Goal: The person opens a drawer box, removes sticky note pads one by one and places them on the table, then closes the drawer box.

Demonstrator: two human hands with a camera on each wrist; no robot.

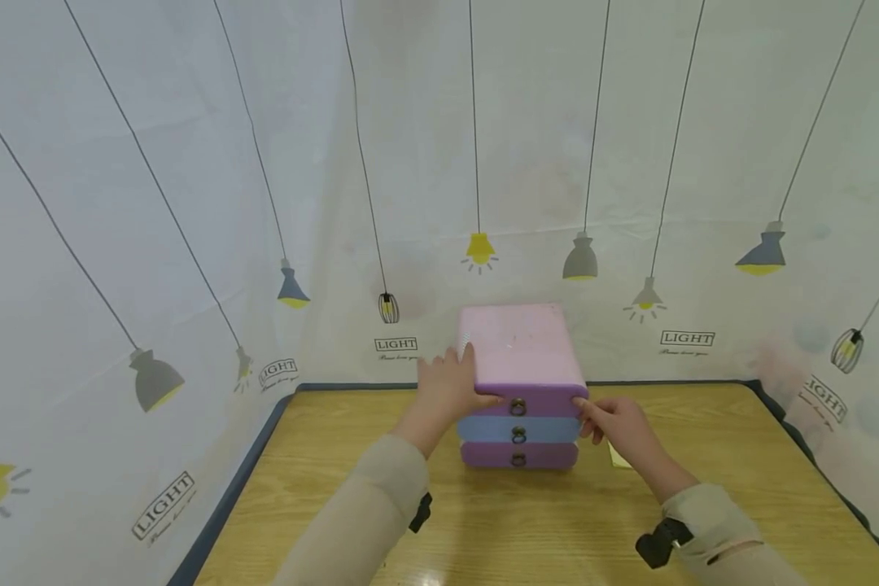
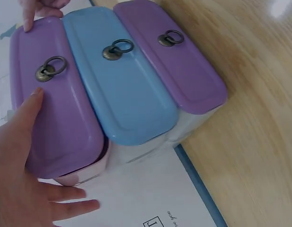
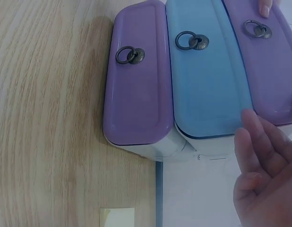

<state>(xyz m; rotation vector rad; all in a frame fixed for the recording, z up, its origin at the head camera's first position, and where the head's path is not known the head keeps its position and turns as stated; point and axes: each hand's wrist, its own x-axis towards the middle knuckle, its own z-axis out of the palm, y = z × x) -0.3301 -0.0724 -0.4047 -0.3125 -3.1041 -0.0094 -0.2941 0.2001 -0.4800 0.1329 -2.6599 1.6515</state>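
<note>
A small chest of drawers point(image 1: 516, 346) with a pink top stands on the table, showing purple, blue and purple drawer fronts with ring pulls. My left hand point(image 1: 447, 384) lies along its left side, thumb against the top purple drawer front point(image 2: 65, 109) beside the ring pull point(image 2: 51, 68). In the left wrist view, the other fingers stretch out past the drawer's end. At the opposite end, my right hand point(image 1: 625, 427) touches the right corner of that same drawer front with the thumb. Its other fingers point(image 3: 252, 146) are loosely bent beside the chest.
A pale yellow slip of paper point(image 3: 118, 217) lies on the wooden table point(image 1: 322, 496) to the right of the chest. A white cloth wall point(image 1: 527, 146) printed with hanging lamps rises behind and at both sides. Dark blue edging point(image 1: 249, 464) borders the tabletop.
</note>
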